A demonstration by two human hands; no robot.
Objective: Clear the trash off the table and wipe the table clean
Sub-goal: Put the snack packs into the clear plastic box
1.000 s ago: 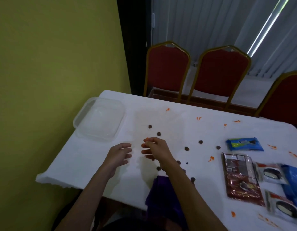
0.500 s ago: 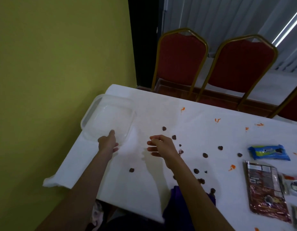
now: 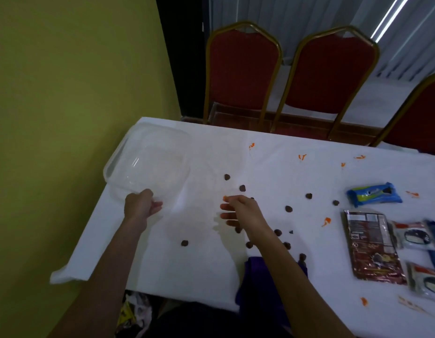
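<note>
Hands apart, both occupied.
Left hand [image 3: 142,206] grips the near rim of the clear square plastic container [image 3: 148,162] at the white-clothed table's [image 3: 199,264] left corner; right hand [image 3: 241,211] pinches a small orange scrap [image 3: 225,198] — round brown crumbs [image 3: 288,208] lie scattered beside it.

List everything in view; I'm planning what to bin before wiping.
Table: one, white cloth, centre.
Container: one, clear plastic, table's far-left corner.
Brown crumbs: about a dozen, scattered mid-table.
Orange scraps: several, scattered across table.
Blue wrapper: one, right side.
Maroon packet: one, right, near edge.
Snack packs: two, clear with red tops, far right.
Purple cloth: one, near edge.
Chairs: three, red with gold frames, behind table.
Left hand: grips container's near rim.
Right hand: pinches an orange scrap, mid-table.
</note>
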